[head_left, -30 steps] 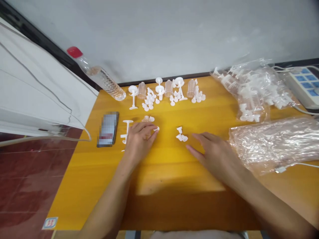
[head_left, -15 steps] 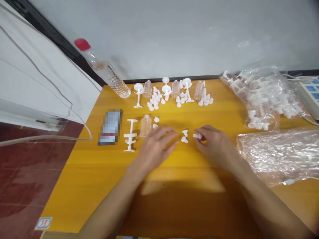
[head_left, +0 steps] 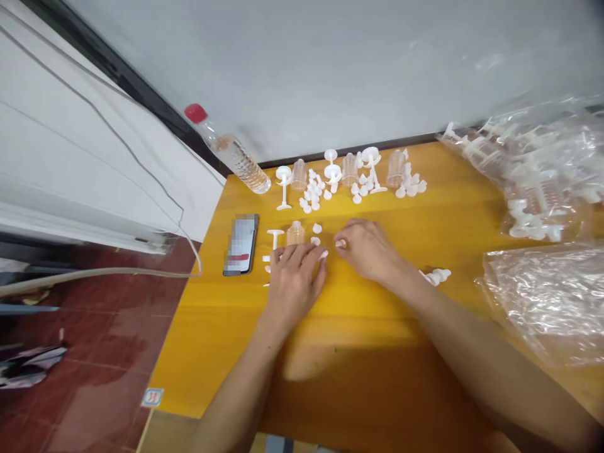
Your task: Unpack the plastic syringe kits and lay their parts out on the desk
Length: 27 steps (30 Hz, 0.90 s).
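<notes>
My left hand rests low over the table, thumb and fingertip closed round a small white plastic nozzle. Just to its right, my right hand pinches another small white nozzle. Two loose white nozzles lie beyond the left fingertips. A clear ribbed barrel stands behind the left hand, which hides its lower end. The white plunger beside it is partly covered by the same hand. More white nozzles show past my right forearm.
Along the back lie clear barrels, white plungers and piles of nozzles. A water bottle leans against the wall, with a phone in front. Filled plastic bags and an unfilled plastic bag occupy the right.
Both hands have come closer together near the front barrel. My left fingers, spread before, have closed on a nozzle. The view has swung left, and nozzles now show past my right forearm.
</notes>
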### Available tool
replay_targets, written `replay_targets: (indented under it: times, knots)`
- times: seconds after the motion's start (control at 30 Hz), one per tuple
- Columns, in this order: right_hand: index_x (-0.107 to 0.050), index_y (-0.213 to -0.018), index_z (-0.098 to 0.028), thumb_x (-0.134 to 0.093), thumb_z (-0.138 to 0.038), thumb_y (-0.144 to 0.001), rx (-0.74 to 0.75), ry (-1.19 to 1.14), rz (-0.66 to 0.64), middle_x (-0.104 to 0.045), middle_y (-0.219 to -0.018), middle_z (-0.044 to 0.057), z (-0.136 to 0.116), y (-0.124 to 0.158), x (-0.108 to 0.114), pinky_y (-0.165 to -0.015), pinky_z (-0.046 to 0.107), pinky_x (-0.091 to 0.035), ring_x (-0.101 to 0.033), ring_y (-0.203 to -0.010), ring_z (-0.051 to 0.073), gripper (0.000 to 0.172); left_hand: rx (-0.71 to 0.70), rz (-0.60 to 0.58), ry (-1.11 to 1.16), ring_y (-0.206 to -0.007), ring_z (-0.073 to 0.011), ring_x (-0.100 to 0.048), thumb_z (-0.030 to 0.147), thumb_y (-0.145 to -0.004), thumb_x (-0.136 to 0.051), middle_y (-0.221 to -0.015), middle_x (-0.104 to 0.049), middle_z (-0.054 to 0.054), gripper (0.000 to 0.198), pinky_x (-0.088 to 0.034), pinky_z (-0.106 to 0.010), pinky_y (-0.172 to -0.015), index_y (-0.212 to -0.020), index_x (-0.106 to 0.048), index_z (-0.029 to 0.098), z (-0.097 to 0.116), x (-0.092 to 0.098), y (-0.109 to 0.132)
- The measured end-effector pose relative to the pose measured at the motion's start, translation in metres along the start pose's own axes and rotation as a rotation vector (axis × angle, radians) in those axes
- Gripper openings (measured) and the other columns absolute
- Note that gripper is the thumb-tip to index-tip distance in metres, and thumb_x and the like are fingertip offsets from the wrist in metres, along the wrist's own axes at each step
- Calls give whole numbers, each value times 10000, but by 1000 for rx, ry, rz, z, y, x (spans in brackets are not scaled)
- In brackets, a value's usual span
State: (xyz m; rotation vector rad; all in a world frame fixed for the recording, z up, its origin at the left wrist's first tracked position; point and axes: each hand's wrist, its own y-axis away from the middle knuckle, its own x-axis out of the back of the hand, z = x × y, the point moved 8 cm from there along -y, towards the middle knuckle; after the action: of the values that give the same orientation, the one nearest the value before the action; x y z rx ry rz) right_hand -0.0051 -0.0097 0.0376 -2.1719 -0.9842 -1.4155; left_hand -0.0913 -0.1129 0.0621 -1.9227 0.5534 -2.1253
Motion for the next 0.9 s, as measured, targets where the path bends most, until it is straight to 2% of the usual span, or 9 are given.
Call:
replay_targets:
  times: [0.2, 0.27, 0.37, 0.43, 0.5, 0.6, 0.67, 0.77, 0.9]
  knots:
    - [-761, -1018, -156, -578, -173, -963, 84, 58, -66, -752, -1075, 120, -22, -18, -15, -967, 406, -436, -685, -1070, 272, 191, 71, 65, -97, -1248, -345, -614, 293, -974, -679, -1322, -727, -104, 91, -373, -521, -960, -1018, -746, 250, -24, -6, 6]
    - [-739, -1093, -144, -602, -189, -957, 94, 95, -41, -742, -1125, 125, -13, 1, -5, -979, 420, -451, -675, -1097, 283, 198, 86, 100, -125, -1265, -367, -597, 315, -959, -707, -1363, -704, -102, 76, -381, -543, -963, -984, -754, 261, -27, -3, 9]
    - [-716, -1156, -128, -614, -218, -963, 87, 188, 191, -713, -1215, 149, 16, 59, 31, -961, 420, -502, -660, -1110, 290, 236, 105, 161, -92, -1253, -374, -603, 303, -938, -735, -1360, -696, -114, 176, -403, -574, -998, -1111, -731, 275, -23, 4, 12]
    - [-693, -1223, -130, -572, -263, -998, 65, 263, 356, -701, -1233, 159, 38, 107, 53, -912, 427, -539, -655, -1087, 295, 288, 48, 140, 12, -1254, -349, -610, 250, -943, -718, -1365, -683, -125, 291, -445, -554, -1031, -1232, -687, 267, -7, 0, 9]
    - [-677, -1254, -145, -541, -291, -1009, 49, 327, 382, -692, -1225, 163, 57, 145, 58, -880, 466, -559, -657, -1058, 314, 316, -103, 53, 125, -1267, -309, -614, 146, -966, -645, -1413, -650, -133, 347, -488, -496, -1066, -1301, -648, 239, 22, -14, 1]
    - [-680, -1261, -170, -499, -247, -1007, 45, 373, 296, -668, -1264, 176, 78, 169, 40, -905, 509, -562, -658, -1080, 330, 321, -299, -123, 181, -1249, -273, -634, 18, -978, -504, -1482, -601, -151, 404, -541, -431, -1046, -1324, -628, 187, 64, -45, -15]
    - [-708, -1227, -197, -501, -214, -1004, 30, 371, 270, -680, -1248, 164, 87, 169, 26, -887, 479, -567, -681, -1012, 300, 305, -333, -233, 145, -1148, -264, -679, 16, -985, -483, -1367, -669, -158, 347, -580, -403, -946, -1249, -658, 156, 76, -61, -25]
    - [-748, -1124, -203, -505, -193, -1003, 7, 319, 272, -718, -1127, 128, 92, 159, 13, -740, 386, -557, -702, -832, 241, 271, -291, -302, 50, -984, -257, -710, 67, -992, -525, -1106, -744, -134, 219, -575, -394, -847, -1111, -697, 132, 65, -62, -36]
    - [-747, -978, -194, -501, -149, -997, 15, 238, 260, -725, -1057, 90, 80, 143, 6, -629, 305, -484, -690, -733, 187, 251, -131, -190, 63, -1033, -277, -712, 194, -1031, -539, -1061, -774, -118, 187, -510, -477, -947, -1044, -721, 153, 23, -32, -47]
